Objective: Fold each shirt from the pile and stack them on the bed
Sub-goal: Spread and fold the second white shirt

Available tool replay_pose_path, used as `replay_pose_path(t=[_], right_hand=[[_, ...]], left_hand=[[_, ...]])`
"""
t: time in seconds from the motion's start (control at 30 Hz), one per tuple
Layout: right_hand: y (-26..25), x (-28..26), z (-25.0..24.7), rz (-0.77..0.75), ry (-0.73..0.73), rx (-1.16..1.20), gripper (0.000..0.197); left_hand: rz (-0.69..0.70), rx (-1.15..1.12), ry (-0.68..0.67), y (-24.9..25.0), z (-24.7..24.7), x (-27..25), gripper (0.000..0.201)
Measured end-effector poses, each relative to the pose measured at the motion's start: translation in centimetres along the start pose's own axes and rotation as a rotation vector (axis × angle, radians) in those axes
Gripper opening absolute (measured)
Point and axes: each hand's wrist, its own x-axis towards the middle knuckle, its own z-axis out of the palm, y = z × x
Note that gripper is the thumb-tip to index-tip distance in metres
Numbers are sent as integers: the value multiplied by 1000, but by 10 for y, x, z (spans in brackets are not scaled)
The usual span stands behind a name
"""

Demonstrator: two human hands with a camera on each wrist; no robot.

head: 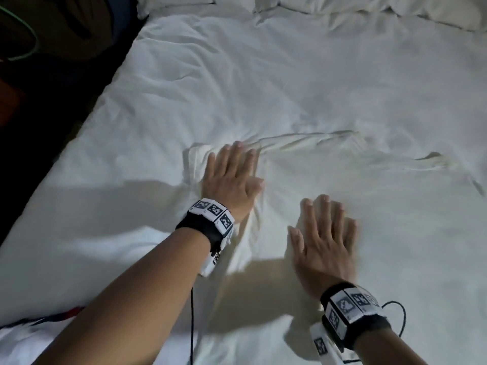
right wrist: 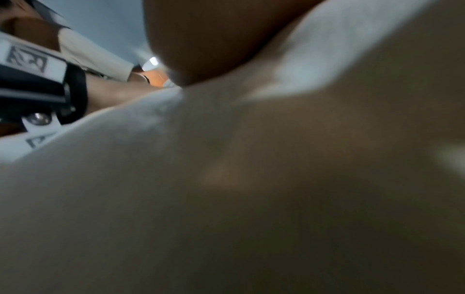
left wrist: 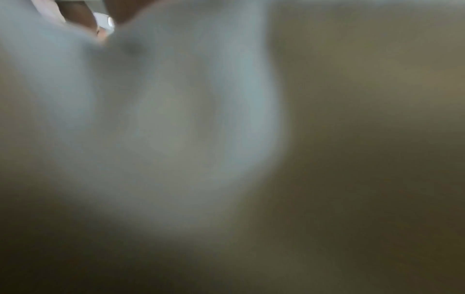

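Observation:
A cream-white shirt point(head: 329, 175) lies spread on the white bed point(head: 237, 75), hard to tell apart from the sheet. My left hand point(head: 232, 177) presses flat on its left side, near a sleeve, fingers straight. My right hand point(head: 324, 241) lies flat on the shirt's lower middle, fingers spread and slightly blurred. Both wrist views are blurred, close against pale cloth point(left wrist: 176, 119). In the right wrist view the cloth point(right wrist: 251, 199) fills the frame, and the left wristband point(right wrist: 32, 79) shows at the left.
Pillows point(head: 342, 6) line the head of the bed. The bed's left edge drops to a dark floor point(head: 39, 114). Another white garment with red and dark print point(head: 39, 327) lies at the bottom left. Thin black cables point(head: 192, 325) hang from the wristbands.

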Motion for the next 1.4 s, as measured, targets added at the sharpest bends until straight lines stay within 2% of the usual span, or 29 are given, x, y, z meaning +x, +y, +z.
replay_pose_path(t=[0.07, 0.1, 0.17, 0.23, 0.3, 0.43, 0.53, 0.6, 0.67, 0.73, 0.8, 0.93, 1.07, 1.13, 1.17, 1.2, 1.23, 1.3, 1.33, 1.37, 1.4], right_hand=[[-1, 4, 1, 7, 13, -8, 66], [-1, 4, 2, 9, 17, -9, 66], [-1, 6, 5, 10, 25, 5, 66], [0, 6, 6, 9, 30, 15, 66], [1, 7, 6, 7, 21, 23, 66], [2, 9, 6, 10, -10, 22, 65], [1, 9, 8, 17, 1, 22, 66], [0, 8, 10, 20, 18, 28, 66], [-1, 7, 11, 18, 44, 19, 66], [0, 7, 12, 20, 57, 6, 66], [0, 7, 13, 25, 52, -3, 66], [1, 8, 14, 25, 46, -8, 65], [1, 9, 15, 17, 30, 0, 65], [2, 10, 16, 20, 31, 4, 65], [1, 10, 16, 22, 31, 7, 65], [1, 10, 17, 20, 30, 9, 65], [1, 10, 16, 18, 28, 9, 65], [2, 10, 15, 16, 16, 6, 65], [3, 10, 15, 15, 8, 7, 65], [4, 10, 14, 12, 3, 10, 65], [4, 10, 15, 7, 2, 10, 65]], left_hand=[[-142, -45, 37, 9, -11, 7, 71], [-136, -53, 59, 24, -17, 10, 71], [58, -12, 74, 61, -22, 15, 69], [272, 31, 4, 87, -17, 19, 67], [263, 55, -71, 81, -10, 25, 66], [33, 63, -70, 14, -12, 19, 65], [-205, 4, -76, -28, -24, 0, 65], [-437, -53, 2, -38, -35, -20, 69], [-686, -158, 46, -39, -43, -46, 63], [-793, -306, -71, -26, -40, -69, 61], [-758, -385, -108, -11, -28, -83, 55], [-684, -366, 28, -14, -10, -88, 39], [-721, -293, 91, -38, -6, -95, 35], [-784, -245, 126, -32, -7, -97, 30], [-777, -207, 153, -22, -10, -98, 34], [-699, -183, 188, -9, -12, -99, 42], [-532, -166, 203, 5, -10, -101, 51], [-142, -139, 119, 25, 8, -104, 62], [-49, -124, 61, 22, 16, -104, 63], [-34, -109, 25, 9, 22, -102, 63], [-81, -98, 12, -8, 26, -101, 64]])
